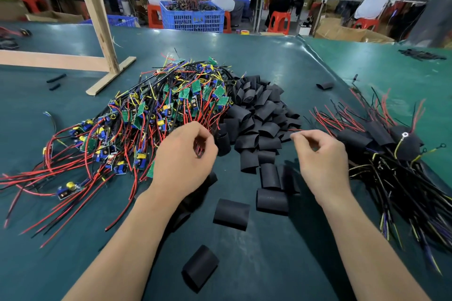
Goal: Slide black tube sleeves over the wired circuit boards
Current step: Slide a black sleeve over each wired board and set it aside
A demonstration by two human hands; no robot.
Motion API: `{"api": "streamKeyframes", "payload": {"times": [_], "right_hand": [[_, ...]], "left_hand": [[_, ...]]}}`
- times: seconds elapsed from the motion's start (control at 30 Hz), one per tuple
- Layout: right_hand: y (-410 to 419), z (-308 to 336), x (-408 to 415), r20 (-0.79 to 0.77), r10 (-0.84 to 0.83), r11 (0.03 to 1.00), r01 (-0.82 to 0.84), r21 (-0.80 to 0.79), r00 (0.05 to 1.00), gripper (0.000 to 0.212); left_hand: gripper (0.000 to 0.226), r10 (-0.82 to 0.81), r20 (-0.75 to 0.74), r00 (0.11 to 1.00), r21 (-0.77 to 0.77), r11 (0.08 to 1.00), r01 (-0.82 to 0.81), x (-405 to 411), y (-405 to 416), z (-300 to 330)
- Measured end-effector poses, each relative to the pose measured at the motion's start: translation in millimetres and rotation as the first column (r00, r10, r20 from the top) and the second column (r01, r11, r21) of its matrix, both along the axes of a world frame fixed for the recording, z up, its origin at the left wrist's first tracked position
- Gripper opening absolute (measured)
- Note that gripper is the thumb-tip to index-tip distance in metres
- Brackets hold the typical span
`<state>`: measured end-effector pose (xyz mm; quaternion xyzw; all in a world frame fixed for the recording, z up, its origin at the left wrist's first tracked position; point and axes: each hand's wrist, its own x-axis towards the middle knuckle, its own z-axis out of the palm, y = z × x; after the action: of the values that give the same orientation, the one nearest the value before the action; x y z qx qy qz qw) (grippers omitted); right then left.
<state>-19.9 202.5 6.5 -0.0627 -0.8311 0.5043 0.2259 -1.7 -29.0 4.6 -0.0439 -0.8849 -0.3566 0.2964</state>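
A big tangle of green wired circuit boards [156, 110] with red, black and yellow leads lies left of centre on the green table mat [281, 264]. Beside it on the right is a heap of flat black tube sleeves [259, 115]. Loose sleeves lie nearer me [231, 214], [200, 267]. Sleeved boards [381, 139] are piled at the right. My left hand [183, 161] curls round a bunch of red wires, and something black shows under it. My right hand [322, 159] pinches the tip of a thin red wire between thumb and forefinger.
A wooden frame [97, 22] stands on the table at the back left. One stray sleeve [324, 85] lies at the back right. Beyond the table's far edge are a blue crate [193, 17] of parts, red stools and several people at benches.
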Motion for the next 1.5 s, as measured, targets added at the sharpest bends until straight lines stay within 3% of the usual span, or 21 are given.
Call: {"api": "streamKeyframes", "payload": {"times": [0.17,0.37,0.5,0.67,0.83,0.9,0.97,1.03,1.13,1.17,1.23,1.3,1.4,1.5], "right_hand": [[-21.4,-4.6,7.9,-0.065,0.139,0.979,-0.128,0.157,0.988,0.009],[-31.0,-9.1,9.0,-0.1,0.339,0.931,-0.319,0.175,0.935,0.051],[-30.6,-13.3,7.4,-0.075,0.424,0.885,-0.395,0.245,0.903,0.068],[-33.4,-14.2,5.0,-0.138,0.454,0.865,-0.398,0.307,0.88,0.061],[-34.3,-15.1,0.4,-0.201,0.442,0.877,-0.375,0.3,0.874,0.035],[-36.0,-13.9,-0.9,-0.259,0.388,0.916,-0.341,0.21,0.884,0.028],[-36.2,-10.7,-2.3,-0.277,0.34,0.92,-0.379,-0.097,0.899,0.022],[-34.1,-5.4,-3.1,-0.293,0.35,0.798,-0.447,-0.405,0.89,0.022],[-28.4,4.0,-0.9,-0.355,0.446,0.456,-0.55,-0.7,0.822,0.019],[-25.9,6.5,0.3,-0.37,0.471,0.357,-0.556,-0.75,0.801,0.019],[-21.3,10.2,2.7,-0.362,0.538,0.272,-0.563,-0.78,0.761,0.021],[-18.3,11.1,4.3,-0.334,0.605,0.257,-0.574,-0.778,0.723,0.024],[-17.5,11.3,5.9,-0.294,0.676,0.247,-0.584,-0.773,0.676,0.028],[-19.2,11.4,7.0,-0.285,0.738,0.198,-0.601,-0.774,0.611,0.024]], "left_hand": [[0.013,-0.117,-0.117,0.986,0.045,0.991,0.123,5.6,4.3,0.8],[0.021,-0.331,-0.322,0.887,-0.037,0.94,0.338,12.2,14.7,2.1],[0.016,-0.491,-0.287,0.822,-0.096,0.869,0.485,15.1,25.6,2.8],[0.012,-0.65,-0.293,0.701,-0.036,0.74,0.671,22.7,36.0,3.5],[0.013,-0.69,-0.321,0.649,-0.05,0.696,0.716,25.8,43.2,3.8],[0.021,-0.667,-0.336,0.665,-0.07,0.722,0.688,23.4,41.2,1.4],[0.034,-0.576,-0.367,0.73,-0.066,0.799,0.598,18.9,37.3,-1.7],[0.031,-0.45,-0.373,0.811,-0.073,0.886,0.457,13.0,34.3,-5.5],[0.013,-0.3,-0.303,0.904,-0.099,0.954,0.283,5.2,34.3,-11.0],[0.012,-0.263,-0.291,0.92,-0.088,0.965,0.248,3.6,34.0,-11.9],[0.019,-0.18,-0.316,0.932,-0.069,0.984,0.166,2.3,31.7,-12.3],[0.033,-0.145,-0.326,0.934,-0.072,0.989,0.129,0.1,27.6,-10.6],[0.059,-0.207,-0.214,0.955,-0.135,0.974,0.181,-3.5,21.1,-9.5],[0.07,-0.271,-0.133,0.953,-0.202,0.949,0.242,-6.4,20.6,-12.2]]}}
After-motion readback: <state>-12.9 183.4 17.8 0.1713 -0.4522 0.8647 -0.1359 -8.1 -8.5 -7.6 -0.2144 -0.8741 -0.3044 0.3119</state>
